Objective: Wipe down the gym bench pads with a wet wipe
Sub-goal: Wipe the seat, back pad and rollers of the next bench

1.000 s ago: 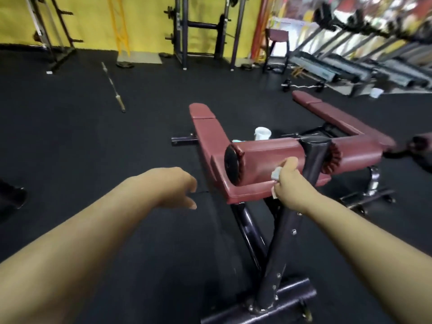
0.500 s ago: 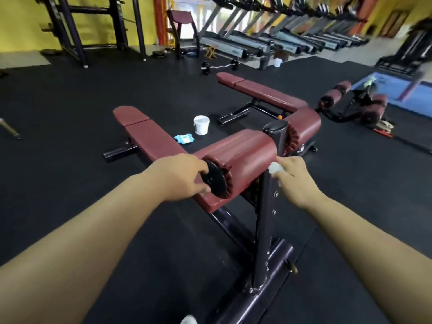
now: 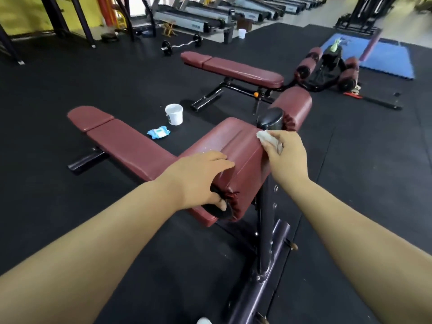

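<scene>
Here, in the head view, the left hand (image 3: 198, 178) lies over the near end of the maroon roller pad (image 3: 243, 157), fingers across its top and thumb down at the black end cap, its grip clamped round that end. The right hand (image 3: 286, 157) has its grip pinched together on a bunched white wet wipe (image 3: 265, 136), which touches the roller pad's far right edge, just beside the black post cap (image 3: 270, 120). A second roller pad (image 3: 297, 106) sticks out to the right beyond the post. The bench's long pad (image 3: 131, 148) runs off to the far left, and black floor (image 3: 70, 78) stretches wide past its left edge. Just right of that pad a blue wipe packet (image 3: 159, 132) lies on the floor with a white tub (image 3: 174, 114) just beyond it, both between this bench and a second bench (image 3: 233, 69) farther off. Nearer, the post drops to a dark base bar (image 3: 264, 288), with floor on either side. A curl bar (image 3: 182, 44) and a blue mat (image 3: 385, 57) lie far off, well apart.
</scene>
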